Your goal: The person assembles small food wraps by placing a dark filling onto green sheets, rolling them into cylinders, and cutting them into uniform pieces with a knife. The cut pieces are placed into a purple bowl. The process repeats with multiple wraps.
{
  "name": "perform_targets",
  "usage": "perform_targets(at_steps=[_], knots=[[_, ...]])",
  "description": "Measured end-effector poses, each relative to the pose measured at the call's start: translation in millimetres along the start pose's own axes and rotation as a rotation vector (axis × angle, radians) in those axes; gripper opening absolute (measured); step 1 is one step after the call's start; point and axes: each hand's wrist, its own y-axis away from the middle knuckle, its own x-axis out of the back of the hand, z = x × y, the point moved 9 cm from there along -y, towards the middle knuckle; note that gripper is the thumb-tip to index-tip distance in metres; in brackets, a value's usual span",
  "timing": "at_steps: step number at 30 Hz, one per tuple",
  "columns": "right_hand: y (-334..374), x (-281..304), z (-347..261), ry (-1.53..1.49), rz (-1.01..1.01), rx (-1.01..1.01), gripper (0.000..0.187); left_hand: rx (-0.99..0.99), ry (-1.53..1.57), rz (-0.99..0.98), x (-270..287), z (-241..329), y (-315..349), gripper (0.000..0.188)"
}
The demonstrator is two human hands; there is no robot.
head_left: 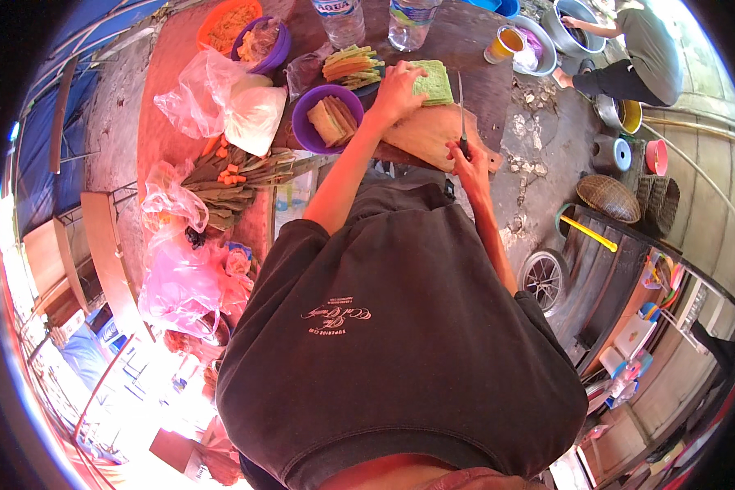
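Observation:
A stack of square green bread slices lies at the far edge of a wooden cutting board. My left hand holds the stack by its left side, the fingers curled over it. In my right hand is the handle of a knife. Its thin blade points away from me, upright in the view, just right of the bread and above the board. Left of the board stands a purple bowl holding cut pieces of bread. Beyond it lies a pile of pale green and brown-edged strips, seemingly bread crusts.
Two clear water bottles and a cup of amber liquid stand at the table's far side. Plastic bags, long leaves and an orange bowl are at left. Another person works among metal basins at far right.

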Motion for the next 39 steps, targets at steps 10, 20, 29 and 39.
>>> perform_targets(at_steps=[10,20,29,39], knots=[[4,-1,15,-0.025,0.033,-0.029,0.029,-0.037,-0.035,-0.157,-9,-7,-5,0.037],[-28,8,25,-0.133,0.055,-0.019,0.037,-0.087,0.156,0.132,21,19,6,0.023],[-48,-4,21,-0.797,-0.053,-0.278,0.041,-0.269,0.226,-0.069,-19,65,56,0.017],[-49,19,35,0.059,0.151,0.044,0.029,-0.402,0.076,-0.142,-38,65,102,0.023]])
